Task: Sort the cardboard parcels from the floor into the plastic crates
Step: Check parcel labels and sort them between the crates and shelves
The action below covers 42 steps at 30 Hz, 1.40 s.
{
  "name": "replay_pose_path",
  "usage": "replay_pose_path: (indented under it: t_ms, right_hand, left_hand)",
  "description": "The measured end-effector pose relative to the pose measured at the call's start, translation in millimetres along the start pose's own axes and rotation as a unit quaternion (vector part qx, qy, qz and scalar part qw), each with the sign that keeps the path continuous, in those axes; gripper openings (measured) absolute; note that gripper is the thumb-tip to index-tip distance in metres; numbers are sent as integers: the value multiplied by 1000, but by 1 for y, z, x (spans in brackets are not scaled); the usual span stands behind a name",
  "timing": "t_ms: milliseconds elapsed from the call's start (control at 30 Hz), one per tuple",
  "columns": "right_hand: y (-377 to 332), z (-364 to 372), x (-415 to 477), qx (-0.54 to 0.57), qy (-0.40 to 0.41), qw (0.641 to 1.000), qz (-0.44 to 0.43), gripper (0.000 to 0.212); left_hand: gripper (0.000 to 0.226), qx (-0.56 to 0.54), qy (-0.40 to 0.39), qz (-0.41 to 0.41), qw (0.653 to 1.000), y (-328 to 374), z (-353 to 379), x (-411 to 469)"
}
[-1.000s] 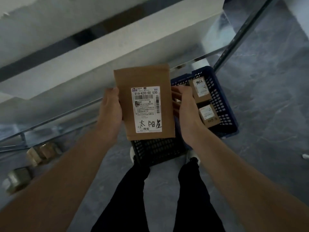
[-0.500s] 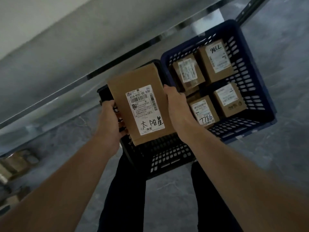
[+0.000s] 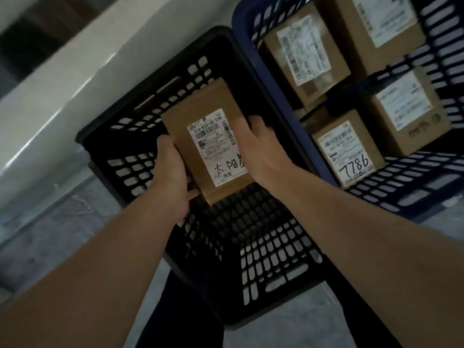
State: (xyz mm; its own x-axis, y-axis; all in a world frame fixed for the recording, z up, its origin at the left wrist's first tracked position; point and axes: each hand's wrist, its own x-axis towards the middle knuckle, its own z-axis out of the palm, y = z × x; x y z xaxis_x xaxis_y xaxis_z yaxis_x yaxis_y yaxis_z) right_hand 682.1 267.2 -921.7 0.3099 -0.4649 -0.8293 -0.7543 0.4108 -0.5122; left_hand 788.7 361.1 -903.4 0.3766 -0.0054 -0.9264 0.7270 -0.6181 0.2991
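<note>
Cardboard, flat and slim, the parcel (image 3: pixel 200 136) is held over the open mouth of the black crate (image 3: pixel 263 247), its white shipping label (image 3: pixel 216 149) facing up and its far end tipped toward the crate's far wall. The left hand (image 3: pixel 173 169) grips the near left edge with its fingers curled underneath, and the right hand (image 3: pixel 261 146) wraps over the right edge, covering part of the handwriting. No other parcel shows in the black crate. The blue crate (image 3: pixel 401 192) touching its right side holds four boxed parcels, one marked 7786 (image 3: pixel 346 151). The step looks like the placement itself. To do it well, level the parcel first so no corner catches in the lattice holes, then lower it with both hands until it lies near the bottom instead of dropping it from the rim. Keeping the label upward would leave it readable. The fingers underneath should slide out sideways, both hands letting go together so it lands flat.
</note>
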Motion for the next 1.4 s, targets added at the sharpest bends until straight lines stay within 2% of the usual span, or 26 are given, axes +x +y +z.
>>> replay_pose_path:
  t_ms: [133,167,267,400,567,700,833,900,1000,1100,1167,1300,1333,1400]
  right_hand:
    - [13,6,35,-52,-2,998,27,78]
    - [17,8,43,-61,5,998,27,80]
    - [26,14,65,-69,19,997,12,107]
    - [30,20,76,-59,27,998,20,118]
    - [36,23,80,-128,33,991,-20,89]
    - [40,31,69,-269,105,955,-71,67]
    - [34,34,56,-305,137,938,-89,50]
    - [33,34,51,-271,133,949,-92,46]
    - [24,36,38,-156,121,975,-100,42]
    - [8,35,17,-46,93,993,-49,43]
    - [-6,35,0,-3,81,997,-5,54]
    - [-29,37,-42,65,77,994,35,91]
    - [-32,36,-51,79,74,994,36,91]
    - [-43,32,-77,88,58,994,26,71]
  left_hand:
    - [48,-28,-10,-23,999,-7,14,32]
    - [48,-32,-16,-24,999,-8,16,40]
    - [50,-37,-30,-18,999,-7,25,60]
    - [54,-50,-27,-3,998,-2,34,78]
    - [54,-89,-31,0,996,-8,35,87]
    - [53,-132,-46,-4,990,-10,35,86]
    - [55,-149,-56,4,987,-11,35,81]
    - [54,-144,-47,12,988,-10,33,77]
    - [48,-128,-37,14,991,-6,25,65]
    - [43,-101,-69,17,992,-4,12,42]
    - [43,-76,-88,28,993,-4,3,24]
    - [39,-26,-106,56,993,1,-15,-22]
    - [38,-17,-110,59,992,2,-20,-34]
    - [38,18,-112,83,990,8,-27,-67]
